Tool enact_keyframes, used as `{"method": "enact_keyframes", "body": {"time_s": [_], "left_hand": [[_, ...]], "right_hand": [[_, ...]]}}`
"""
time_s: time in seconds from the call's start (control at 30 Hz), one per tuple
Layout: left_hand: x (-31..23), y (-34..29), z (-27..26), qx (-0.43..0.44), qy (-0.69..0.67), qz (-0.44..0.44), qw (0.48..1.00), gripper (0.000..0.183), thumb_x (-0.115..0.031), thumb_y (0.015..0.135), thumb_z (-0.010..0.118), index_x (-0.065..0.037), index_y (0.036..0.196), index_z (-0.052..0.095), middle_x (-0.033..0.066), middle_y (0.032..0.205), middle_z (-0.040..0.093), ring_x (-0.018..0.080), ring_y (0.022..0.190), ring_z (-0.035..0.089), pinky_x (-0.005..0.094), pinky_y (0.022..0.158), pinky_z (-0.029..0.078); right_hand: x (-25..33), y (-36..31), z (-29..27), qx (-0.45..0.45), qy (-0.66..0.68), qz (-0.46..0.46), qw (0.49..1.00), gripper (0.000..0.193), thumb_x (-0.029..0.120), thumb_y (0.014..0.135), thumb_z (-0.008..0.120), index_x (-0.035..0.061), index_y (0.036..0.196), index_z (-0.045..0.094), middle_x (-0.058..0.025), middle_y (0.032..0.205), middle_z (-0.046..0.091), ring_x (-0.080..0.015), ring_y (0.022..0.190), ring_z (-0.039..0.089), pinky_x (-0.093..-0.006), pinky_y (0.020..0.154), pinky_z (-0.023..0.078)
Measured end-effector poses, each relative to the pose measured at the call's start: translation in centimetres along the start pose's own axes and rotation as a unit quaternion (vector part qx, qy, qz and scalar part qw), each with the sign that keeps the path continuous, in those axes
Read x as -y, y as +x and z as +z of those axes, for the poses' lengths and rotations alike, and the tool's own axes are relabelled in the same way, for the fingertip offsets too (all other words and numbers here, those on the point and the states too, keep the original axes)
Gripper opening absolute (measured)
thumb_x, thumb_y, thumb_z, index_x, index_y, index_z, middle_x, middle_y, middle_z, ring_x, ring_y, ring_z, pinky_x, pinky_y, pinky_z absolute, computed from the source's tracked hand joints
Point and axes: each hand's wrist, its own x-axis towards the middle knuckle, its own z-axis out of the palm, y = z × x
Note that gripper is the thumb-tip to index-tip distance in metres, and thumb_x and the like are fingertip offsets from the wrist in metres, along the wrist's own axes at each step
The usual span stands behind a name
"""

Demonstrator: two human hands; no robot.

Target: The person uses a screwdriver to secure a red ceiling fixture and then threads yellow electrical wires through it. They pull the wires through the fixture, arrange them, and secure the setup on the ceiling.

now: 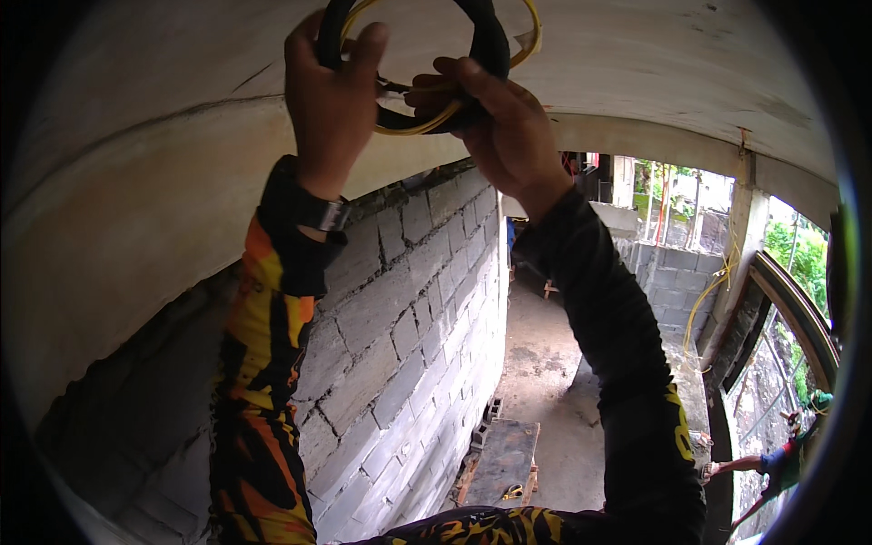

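Overhead, close to the ceiling, is a coil of black cable or tubing [491,44] with thin yellow wire [537,41] looped along it. My left hand [330,113] is closed around the coil's left side, thumb raised on the inner side. At the lower right of the loop, my right hand [513,127] pinches the coil, with the thumb on top and some fingers inside the ring. The coil's upper end runs out of the picture.
A grey block wall [409,318] runs along the left under a plastered beam [182,173]. Below stands a low board platform [504,454]. Yellow wire [704,304] hangs by a post at right. Another person's arm [740,465] shows beside the window frame [799,309].
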Motion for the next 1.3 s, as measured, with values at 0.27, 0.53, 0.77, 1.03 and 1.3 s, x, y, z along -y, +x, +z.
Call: {"method": "enact_keyframes", "body": {"time_s": [0.27, 0.53, 0.77, 1.03, 1.3], "left_hand": [[-0.8, -1.8, -1.2, 0.123, 0.464, 0.463, 0.746, 0.032, -0.031, 0.09, 0.065, -0.012, 0.116, 0.063, -0.0005, 0.091, 0.063, 0.0159, 0.09, 0.058, 0.041, 0.093, 0.03], [-2.7, -1.6, -0.3, 0.215, 0.467, 0.291, 0.807, 0.009, -0.013, 0.084, 0.06, -0.009, 0.079, 0.067, 0.0029, 0.075, 0.061, 0.0201, 0.083, 0.058, 0.0413, 0.083, 0.033], [-2.4, -1.0, -0.3, 0.226, 0.454, 0.328, 0.797, 0.005, -0.006, 0.076, 0.064, -0.009, 0.076, 0.068, 0.0041, 0.079, 0.057, 0.023, 0.085, 0.055, 0.0404, 0.077, 0.039], [-3.6, -0.2, -3.7, 0.221, 0.425, 0.339, 0.81, 0.009, 0.001, 0.082, 0.063, -0.005, 0.086, 0.067, 0.0075, 0.082, 0.056, 0.0249, 0.084, 0.057, 0.0371, 0.07, 0.048], [-5.7, -4.2, -7.4, 0.261, 0.345, 0.152, 0.889, 0.003, -0.008, 0.086, 0.065, -0.006, 0.085, 0.066, 0.0086, 0.075, 0.052, 0.0249, 0.071, 0.055, 0.0381, 0.063, 0.044]], "right_hand": [[-1.0, -0.1, 0.8, -0.024, -0.01, -0.056, 0.998, 0.029, 0.017, 0.098, 0.06, -0.0078, 0.113, 0.06, -0.0169, 0.106, 0.068, -0.0232, 0.097, 0.067, -0.035, 0.088, 0.054], [-1.0, -0.3, 0.6, -0.02, -0.064, -0.069, 0.995, 0.027, 0.017, 0.097, 0.061, -0.0057, 0.11, 0.062, -0.0103, 0.097, 0.068, -0.0167, 0.093, 0.066, -0.0302, 0.088, 0.052], [-0.1, -0.3, 0.4, -0.03, -0.268, -0.047, 0.962, 0.031, 0.024, 0.099, 0.06, -0.0028, 0.113, 0.06, -0.0118, 0.099, 0.069, -0.0185, 0.095, 0.068, -0.0311, 0.081, 0.059], [1.6, -0.4, 0.5, -0.072, -0.267, -0.008, 0.961, 0.035, 0.021, 0.094, 0.064, -0.0123, 0.103, 0.06, -0.016, 0.089, 0.067, -0.0205, 0.077, 0.069, -0.0315, 0.063, 0.063], [0.5, -0.2, 2.2, -0.102, -0.237, 0.011, 0.966, 0.037, 0.024, 0.099, 0.058, -0.01, 0.113, 0.055, -0.0216, 0.097, 0.067, -0.0293, 0.085, 0.07, -0.0376, 0.069, 0.064]]}}
